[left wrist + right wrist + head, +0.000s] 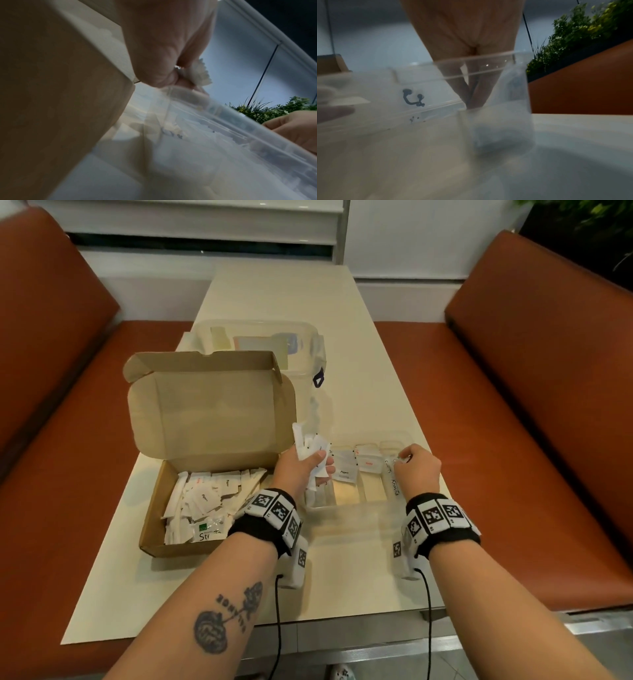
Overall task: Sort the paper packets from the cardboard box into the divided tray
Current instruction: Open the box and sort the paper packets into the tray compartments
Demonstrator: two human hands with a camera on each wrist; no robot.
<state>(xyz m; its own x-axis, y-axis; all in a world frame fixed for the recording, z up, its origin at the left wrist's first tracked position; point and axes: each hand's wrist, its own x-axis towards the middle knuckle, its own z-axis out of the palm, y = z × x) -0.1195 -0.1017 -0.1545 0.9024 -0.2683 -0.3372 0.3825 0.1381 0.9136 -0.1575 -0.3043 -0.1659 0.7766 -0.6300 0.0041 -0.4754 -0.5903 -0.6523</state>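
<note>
from above, the left hand (306, 465) clutches a bunch of packets (310, 447) between box (171, 529) and tray (346, 510); more lie in both. they look light, limp, best pinched by an edge. the right hand (418, 470) curls over the tray's right end, seemingly pinching one. left wrist: fingers (159, 67) pinch a serrated packet (199, 73). right wrist: fingers (477, 94) point down into a compartment.

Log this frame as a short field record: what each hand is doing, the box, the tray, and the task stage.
left hand: grips a bunch of packets above the tray's left end
right hand: fingers curled at the tray's rightmost compartment; any packet pinched is not clear
cardboard box: open, many packets still inside
divided tray: clear, some packets in its far compartments
stage: sorting under way
</note>
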